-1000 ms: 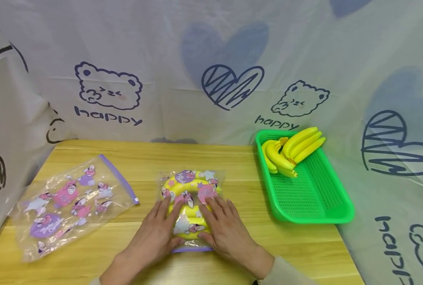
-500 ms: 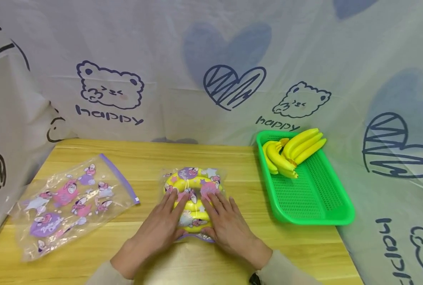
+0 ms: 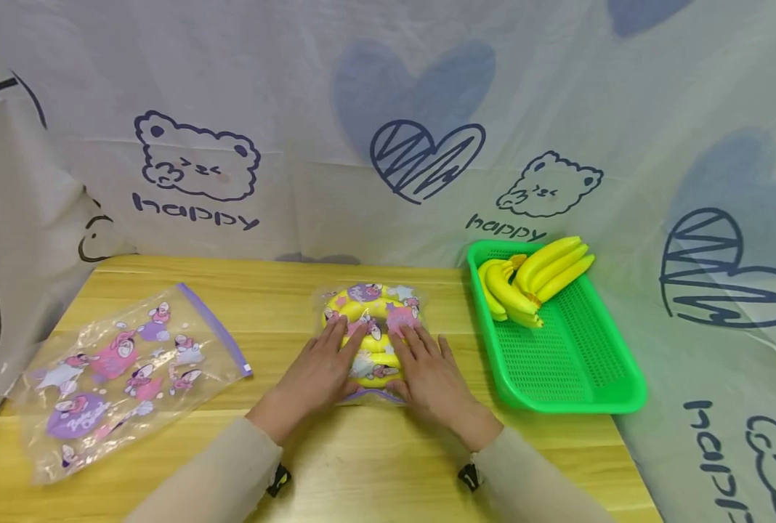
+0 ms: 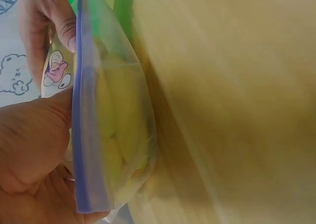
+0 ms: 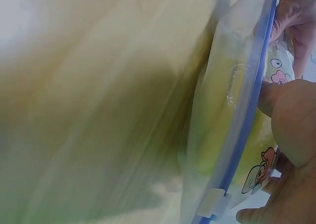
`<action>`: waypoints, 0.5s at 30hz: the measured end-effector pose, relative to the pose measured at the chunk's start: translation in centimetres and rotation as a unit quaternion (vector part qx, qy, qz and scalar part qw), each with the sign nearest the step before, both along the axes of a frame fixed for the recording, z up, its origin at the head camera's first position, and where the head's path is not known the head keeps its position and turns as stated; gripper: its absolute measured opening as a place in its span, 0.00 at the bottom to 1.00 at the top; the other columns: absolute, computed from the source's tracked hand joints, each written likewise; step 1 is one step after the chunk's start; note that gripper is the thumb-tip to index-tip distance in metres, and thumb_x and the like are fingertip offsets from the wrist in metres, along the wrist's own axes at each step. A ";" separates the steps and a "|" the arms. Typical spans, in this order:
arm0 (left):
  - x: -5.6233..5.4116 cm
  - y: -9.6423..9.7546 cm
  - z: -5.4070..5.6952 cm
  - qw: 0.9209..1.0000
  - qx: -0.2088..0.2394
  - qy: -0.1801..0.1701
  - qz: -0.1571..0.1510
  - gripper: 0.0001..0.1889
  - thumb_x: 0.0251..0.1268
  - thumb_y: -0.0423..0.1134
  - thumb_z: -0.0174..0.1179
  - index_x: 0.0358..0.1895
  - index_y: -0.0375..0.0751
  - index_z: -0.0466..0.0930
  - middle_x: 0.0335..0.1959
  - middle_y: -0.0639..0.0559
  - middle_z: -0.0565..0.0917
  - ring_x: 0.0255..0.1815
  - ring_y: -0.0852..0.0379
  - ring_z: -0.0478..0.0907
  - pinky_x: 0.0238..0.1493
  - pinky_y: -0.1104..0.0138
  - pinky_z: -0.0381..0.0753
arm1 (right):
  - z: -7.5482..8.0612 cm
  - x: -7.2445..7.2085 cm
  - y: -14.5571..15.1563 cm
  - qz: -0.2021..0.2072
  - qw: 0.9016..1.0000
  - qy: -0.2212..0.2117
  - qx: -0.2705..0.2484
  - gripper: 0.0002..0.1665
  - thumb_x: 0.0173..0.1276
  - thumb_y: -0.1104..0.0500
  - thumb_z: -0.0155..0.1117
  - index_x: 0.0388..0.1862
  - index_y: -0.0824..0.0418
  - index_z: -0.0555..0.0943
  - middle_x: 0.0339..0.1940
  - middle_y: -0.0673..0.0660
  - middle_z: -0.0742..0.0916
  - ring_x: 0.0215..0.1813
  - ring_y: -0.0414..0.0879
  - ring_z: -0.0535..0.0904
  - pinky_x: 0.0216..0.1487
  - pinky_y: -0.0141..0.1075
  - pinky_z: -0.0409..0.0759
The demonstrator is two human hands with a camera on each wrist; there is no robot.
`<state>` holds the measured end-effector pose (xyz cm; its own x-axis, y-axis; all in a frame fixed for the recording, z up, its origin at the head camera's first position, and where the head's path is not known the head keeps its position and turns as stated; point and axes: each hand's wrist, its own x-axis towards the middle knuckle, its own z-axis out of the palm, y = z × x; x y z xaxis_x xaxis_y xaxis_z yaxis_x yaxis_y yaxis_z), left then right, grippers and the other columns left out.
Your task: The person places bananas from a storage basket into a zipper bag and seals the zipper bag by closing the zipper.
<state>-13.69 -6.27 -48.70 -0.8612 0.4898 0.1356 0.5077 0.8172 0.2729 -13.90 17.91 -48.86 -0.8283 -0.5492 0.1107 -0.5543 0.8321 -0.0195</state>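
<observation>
A pale curtain (image 3: pixel 388 109) printed with bears, hearts and the word "happy" hangs behind a yellow wooden tabletop (image 3: pixel 362 465). At the middle of the tabletop lies a printed zip bag (image 3: pixel 373 341) with yellow bananas (image 3: pixel 370 303) sealed inside; its purple zip strip is the edge nearest the person, at 6 o'clock.

The left hand (image 3: pixel 316 374) lies flat on the bag's 9 o'clock side, fingers straight and pointing toward 12 o'clock, its grip loose and pressing rather than closing on anything. The right hand (image 3: pixel 430 370) mirrors it on the 3 o'clock side, fingers likewise stretched out over the plastic. In the left wrist view the thumb (image 4: pixel 44 135) rests against the purple zip strip (image 4: pixel 81 110), with the bananas showing through the clear plastic beside it. The right wrist view shows the same strip and its small white slider (image 5: pixel 213 203) next to the right thumb.

At 9 o'clock from the hands, well apart, a second printed bag (image 3: pixel 126 370) lies flat on the tabletop. At 2 o'clock stands a green basket (image 3: pixel 578 363), with a bunch of loose bananas (image 3: pixel 532 280) piled in its far end.
</observation>
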 end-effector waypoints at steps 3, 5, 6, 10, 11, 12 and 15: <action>-1.5 0.9 0.2 1.000 -0.018 -0.018 0.005 0.52 0.64 0.53 0.75 0.84 0.39 0.55 0.80 0.23 0.59 0.82 0.27 0.57 0.70 0.34 0.72 | 0.1 -1.2 0.6 -0.012 1.000 -0.001 -0.004 0.49 0.76 0.37 0.63 0.85 0.60 0.61 0.83 0.65 0.67 0.84 0.65 0.60 0.75 0.71 0.64; -2.4 1.5 0.3 0.999 -0.038 -0.020 0.015 0.53 0.65 0.55 0.73 0.85 0.41 0.53 0.81 0.25 0.58 0.83 0.29 0.57 0.70 0.34 0.71 | 0.2 -2.0 1.0 -0.020 1.000 -0.004 -0.009 0.49 0.75 0.38 0.64 0.84 0.59 0.61 0.83 0.65 0.68 0.84 0.65 0.61 0.74 0.72 0.64; -2.8 1.8 0.4 0.998 -0.047 -0.020 0.023 0.53 0.65 0.56 0.73 0.85 0.42 0.52 0.82 0.26 0.58 0.83 0.30 0.57 0.71 0.34 0.70 | 0.3 -2.4 1.2 -0.025 1.000 -0.008 -0.014 0.49 0.75 0.39 0.65 0.84 0.59 0.61 0.83 0.65 0.68 0.84 0.65 0.61 0.74 0.72 0.63; -4.1 2.6 0.6 0.996 -0.065 -0.010 0.061 0.53 0.65 0.59 0.71 0.85 0.43 0.52 0.82 0.29 0.59 0.82 0.31 0.60 0.72 0.36 0.70 | 0.5 -3.9 2.1 -0.047 0.999 -0.023 -0.013 0.47 0.76 0.43 0.67 0.85 0.56 0.59 0.84 0.63 0.67 0.84 0.64 0.60 0.75 0.72 0.62; -4.3 2.8 0.6 0.996 -0.062 -0.008 0.067 0.53 0.65 0.59 0.71 0.85 0.42 0.52 0.82 0.30 0.59 0.82 0.31 0.61 0.72 0.36 0.71 | 0.5 -4.3 2.3 -0.051 0.998 -0.024 -0.011 0.47 0.76 0.45 0.68 0.85 0.56 0.59 0.84 0.63 0.67 0.84 0.64 0.60 0.75 0.72 0.62; -4.5 2.9 0.5 0.996 -0.056 -0.009 0.069 0.52 0.66 0.58 0.70 0.85 0.42 0.52 0.82 0.30 0.60 0.81 0.31 0.62 0.72 0.37 0.71 | 0.5 -4.6 2.5 -0.056 0.998 -0.026 -0.009 0.47 0.76 0.46 0.68 0.85 0.56 0.59 0.84 0.63 0.67 0.84 0.64 0.60 0.75 0.72 0.61; -4.7 3.0 0.4 0.998 -0.035 -0.019 0.055 0.49 0.70 0.56 0.67 0.85 0.41 0.52 0.82 0.30 0.60 0.81 0.31 0.62 0.73 0.38 0.70 | 0.8 -5.4 2.9 -0.073 0.997 -0.034 -0.008 0.47 0.75 0.49 0.69 0.86 0.54 0.59 0.84 0.64 0.66 0.85 0.65 0.59 0.76 0.72 0.61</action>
